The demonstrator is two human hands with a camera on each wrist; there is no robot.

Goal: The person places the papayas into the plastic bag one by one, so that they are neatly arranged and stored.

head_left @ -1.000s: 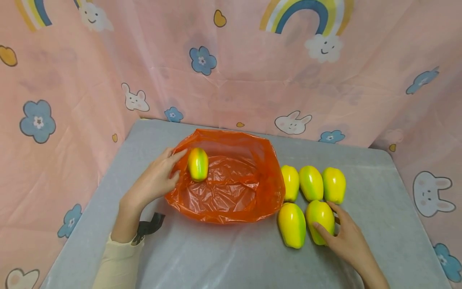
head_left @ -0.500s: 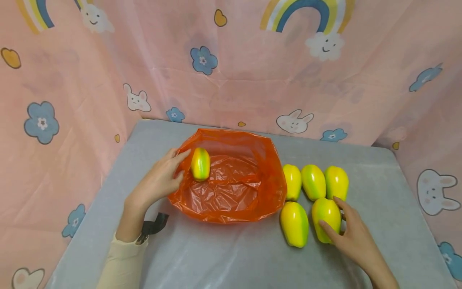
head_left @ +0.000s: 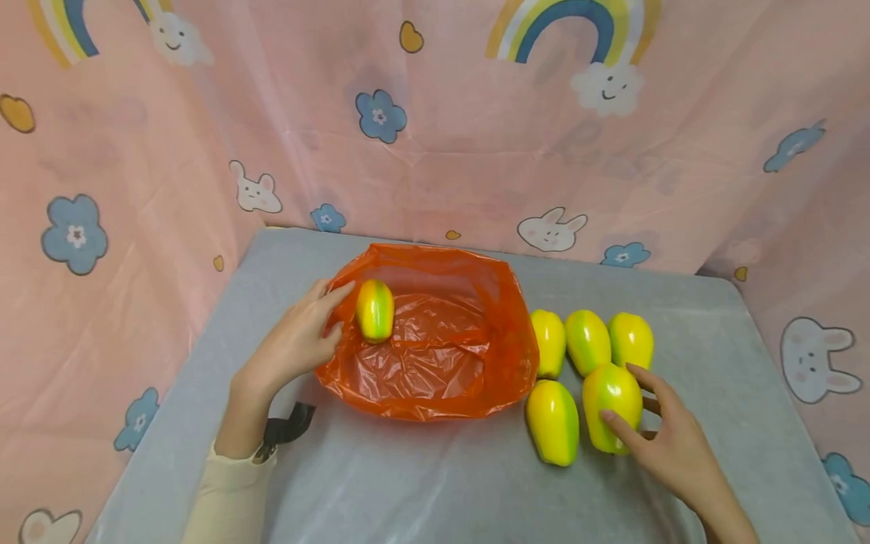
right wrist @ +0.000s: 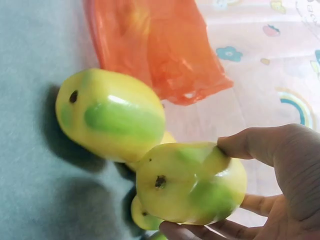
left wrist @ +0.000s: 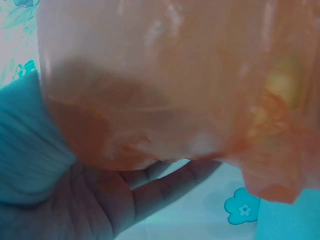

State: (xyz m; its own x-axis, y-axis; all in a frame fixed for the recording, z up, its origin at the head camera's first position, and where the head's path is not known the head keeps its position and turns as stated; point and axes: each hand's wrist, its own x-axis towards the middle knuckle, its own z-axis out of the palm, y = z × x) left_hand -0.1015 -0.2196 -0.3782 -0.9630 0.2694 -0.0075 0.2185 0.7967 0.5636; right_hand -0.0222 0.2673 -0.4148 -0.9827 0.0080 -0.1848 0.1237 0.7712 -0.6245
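Pink cartoon backdrop (head_left: 462, 151) behind, grey-blue table (head_left: 381, 483) below. R hand (head_left: 669, 438) has thumb + fingers clamped round a yellow-green fruit (head_left: 603, 400) right of the orange bag (head_left: 421, 374); looks just off the table. Prob. stiff, rel. light if it's a fake; glossy skin, so maybe slippery, best held across the fat middle. L hand (head_left: 295, 336) at bag's L rim, well apart from R, can't tell if pinching. Bag looks thin, floppy, prob. sags w/o support; 1 bagged fruit (head_left: 375, 311) visible inside, nr L wall. On table: back row of 3 (head_left: 588, 344) + 1 front fruit (head_left: 553, 423)
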